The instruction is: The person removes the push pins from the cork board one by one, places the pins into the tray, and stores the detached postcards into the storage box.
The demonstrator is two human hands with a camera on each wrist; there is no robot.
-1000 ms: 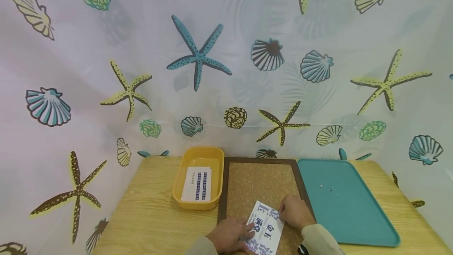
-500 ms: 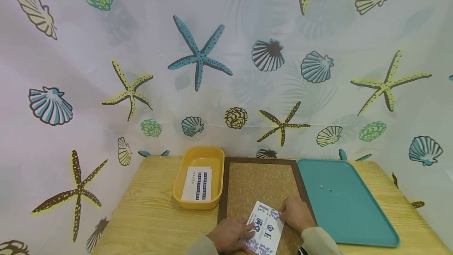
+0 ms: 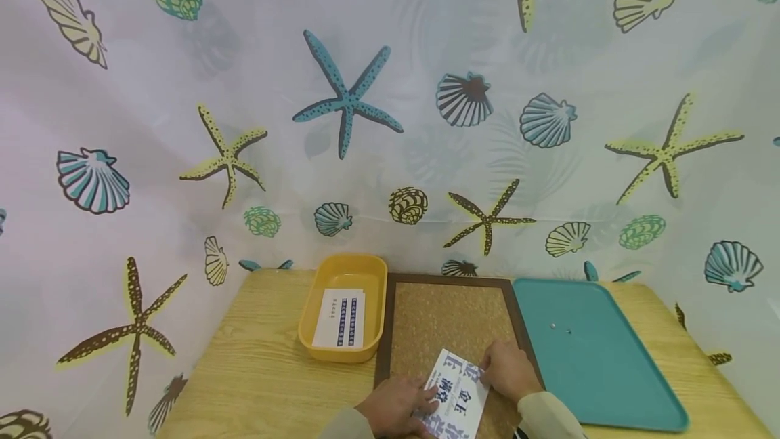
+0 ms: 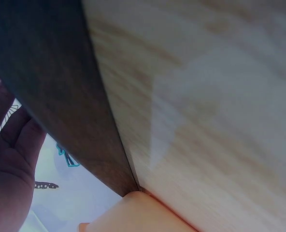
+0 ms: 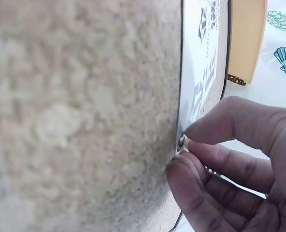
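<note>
Two hands work a printed card on a cork board.

The card point(image 3: 456, 395) lies at the near edge of the cork board point(image 3: 451, 317), between the yellow tray point(image 3: 344, 308) on the left and the teal tray point(image 3: 594, 351) on the right. The left hand point(image 3: 399, 404) lies flat with straight fingers on the card's left side. The right hand point(image 3: 508, 368) curls its fingertips point(image 5: 201, 133) round a small metal pin point(image 5: 182, 141) at the card's right corner. More cards point(image 3: 341, 318) sit in the yellow tray.

Bare cork board point(image 3: 447, 314) beyond the card point(image 3: 453, 395), yellow bin point(image 3: 344, 310) and teal tray point(image 3: 600, 351) flanking it closely.
</note>
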